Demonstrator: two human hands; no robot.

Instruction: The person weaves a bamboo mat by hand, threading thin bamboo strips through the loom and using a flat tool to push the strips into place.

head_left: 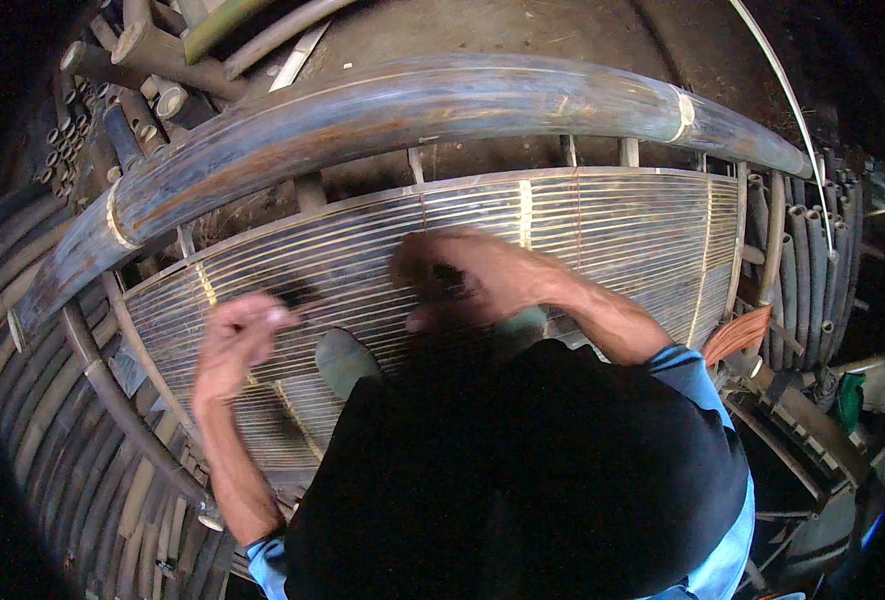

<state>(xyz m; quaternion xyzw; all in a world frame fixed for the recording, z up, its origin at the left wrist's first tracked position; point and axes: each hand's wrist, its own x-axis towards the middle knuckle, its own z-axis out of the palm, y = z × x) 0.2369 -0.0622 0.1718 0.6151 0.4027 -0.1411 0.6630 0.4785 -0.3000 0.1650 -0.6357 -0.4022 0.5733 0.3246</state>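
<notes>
Fingers of both hands curled on a slatted bamboo panel (603,215), grip blurred.
Right hand (463,275) sits mid-panel, left hand (238,335) toward its near-left edge; can't tell whether either pinches a slat. Panel lies just below the thick bamboo pole (413,110), a foot (343,360) on its near edge. Risk: thin slats could snap or splinter into fingertips if pressed hard.

big dark bamboo pole (413,105) curves across above my panel, cut bamboo stubs (133,60) top left, orange strap (738,335) & green rag (848,400) on my right.
</notes>
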